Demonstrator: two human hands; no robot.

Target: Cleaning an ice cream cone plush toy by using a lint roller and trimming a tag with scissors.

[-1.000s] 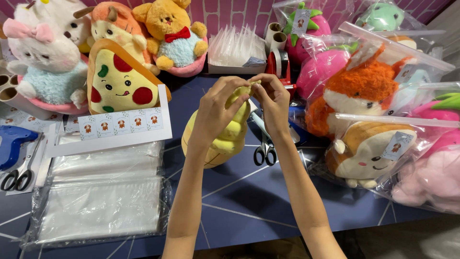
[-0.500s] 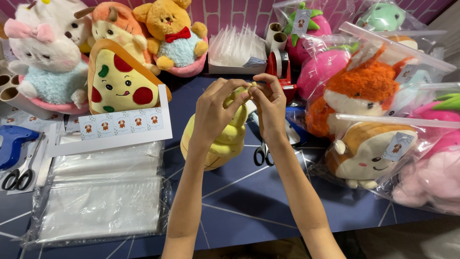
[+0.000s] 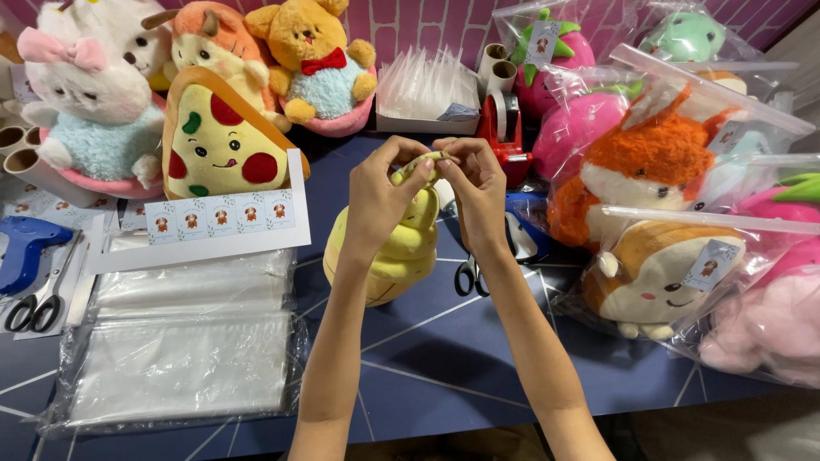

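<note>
A yellow swirl-shaped plush toy (image 3: pixel 395 260) stands upright on the dark blue table (image 3: pixel 444 367), in the middle of the view. My left hand (image 3: pixel 377 198) and my right hand (image 3: pixel 475 189) meet at its top, and the fingers of both pinch the pointed tip (image 3: pixel 421 164) between them. Whether something small sits between the fingertips is hidden. Both forearms rise from the bottom edge.
Scissors (image 3: pixel 467 275) lie just right of the toy. A stack of clear bags (image 3: pixel 184 350) and a sticker sheet (image 3: pixel 218 218) lie left, with a blue tool (image 3: pixel 24 248) and more scissors (image 3: pixel 34 307). Loose plush toys (image 3: pixel 224 141) stand behind, bagged ones (image 3: pixel 658 273) right, a red tape dispenser (image 3: pixel 506 128) behind.
Both hands stay at the toy's tip; the fingers have shifted slightly and the toy stands a little more upright.
</note>
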